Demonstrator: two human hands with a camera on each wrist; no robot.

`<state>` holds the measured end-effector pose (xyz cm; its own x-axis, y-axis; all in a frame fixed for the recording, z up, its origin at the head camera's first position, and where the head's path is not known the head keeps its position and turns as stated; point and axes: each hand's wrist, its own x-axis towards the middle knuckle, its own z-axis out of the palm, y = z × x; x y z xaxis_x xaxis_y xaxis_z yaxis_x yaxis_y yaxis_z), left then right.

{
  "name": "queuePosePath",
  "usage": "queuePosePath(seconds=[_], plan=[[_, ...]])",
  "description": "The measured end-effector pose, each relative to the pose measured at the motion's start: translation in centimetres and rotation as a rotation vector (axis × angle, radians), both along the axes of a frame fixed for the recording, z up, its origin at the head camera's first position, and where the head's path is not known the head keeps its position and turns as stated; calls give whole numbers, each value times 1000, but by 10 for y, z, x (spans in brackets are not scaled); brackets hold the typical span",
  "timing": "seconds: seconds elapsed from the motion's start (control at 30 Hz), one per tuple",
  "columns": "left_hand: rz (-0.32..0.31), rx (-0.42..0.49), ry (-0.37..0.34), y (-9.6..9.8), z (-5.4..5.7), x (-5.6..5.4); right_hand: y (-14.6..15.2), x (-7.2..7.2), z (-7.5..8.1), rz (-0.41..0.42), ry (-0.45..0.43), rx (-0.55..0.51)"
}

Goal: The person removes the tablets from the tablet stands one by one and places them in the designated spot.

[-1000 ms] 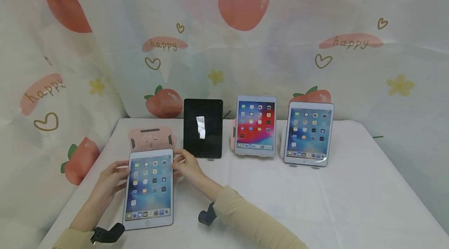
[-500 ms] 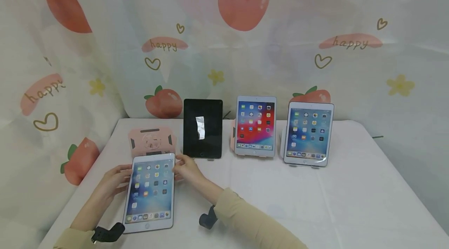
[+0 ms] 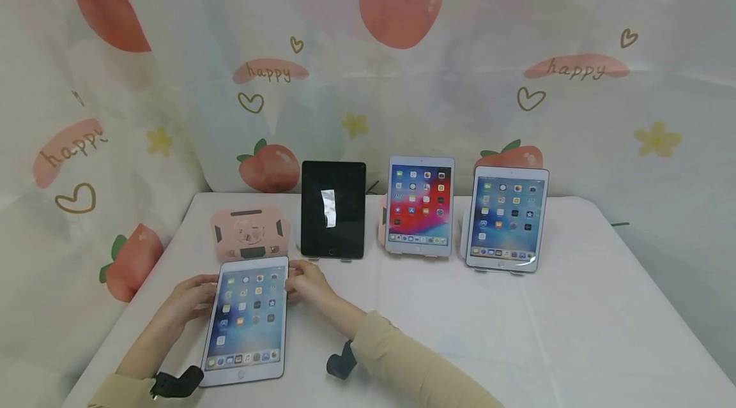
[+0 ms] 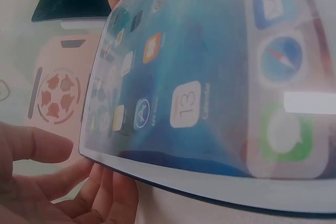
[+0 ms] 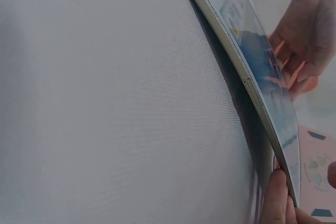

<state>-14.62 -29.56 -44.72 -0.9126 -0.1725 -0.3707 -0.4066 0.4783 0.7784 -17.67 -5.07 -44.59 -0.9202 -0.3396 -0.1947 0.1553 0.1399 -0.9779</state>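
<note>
being held at the edges by half-curled left hand [image 3: 185, 302] and right hand [image 3: 310, 283] is a white ipad [image 3: 247, 322]

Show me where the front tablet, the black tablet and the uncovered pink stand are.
front tablet [image 3: 247, 322], head view, mid-screen
black tablet [image 3: 346, 210], head view, screen right of the white patch
pink stand [image 3: 227, 232], head view, plate left of the round cutout

This looks like a staged booth, its white tabletop [image 3: 575, 331], with a row of propped tablets [image 3: 420, 204], closed in by pale hangings [image 3: 414, 101] printed with fruit [image 3: 402, 2] and the word "happy" [image 3: 577, 68].
</note>
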Motion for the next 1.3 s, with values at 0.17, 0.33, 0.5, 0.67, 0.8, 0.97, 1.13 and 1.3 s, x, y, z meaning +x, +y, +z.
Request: queuePosePath(seconds=[0.17,0.33,0.5,0.67,0.8,0.97,1.13,1.3], plan=[[-25,-20,-15,5,7,3,0,0,-3,1,-26,-3],[-20,-12,-34,5,4,1,0,-1,-6,2,-59,-24],[-34,-29,-23,4,2,2,-1,0,-5,-1,-79,-28],[-40,-52,-13,6,1,2,-2,1,-4,13,-91,-8],[-33,-69,-23,8,-1,3,-3,2,-4,25,-90,-3],[-38,-92,-34,9,0,2,-1,4,-3,40,-93,-2],[-53,-120,-22,12,0,1,0,2,-2,53,-112,4],[-58,-167,-16,13,1,2,2,0,-3,66,-134,19]])
